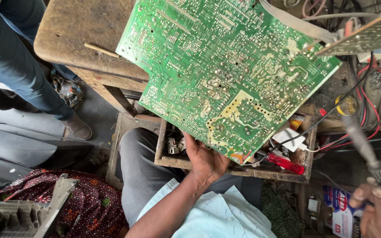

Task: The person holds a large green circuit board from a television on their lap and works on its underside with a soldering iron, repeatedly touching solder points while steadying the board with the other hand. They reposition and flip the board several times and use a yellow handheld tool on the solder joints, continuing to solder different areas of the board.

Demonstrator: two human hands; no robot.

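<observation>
Left hand grips the near edge of the green circuit board, which tilts up and away over the table. Right hand holds a soldering iron, closed around its handle, tip pointing up toward the board's right corner.

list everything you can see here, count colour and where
circuit board: one, green, solder side up, centre
second board: one, greenish, top right
soldering iron: one, grey shaft, right
wooden stool: one, brown, top left
wooden tray: one, brown, under the big board
screwdriver: one, red handle, in the tray
wires: several, red and black, right
bystander's legs: blue jeans, left
left hand: holds the big board's lower edge
right hand: grips the iron
</observation>
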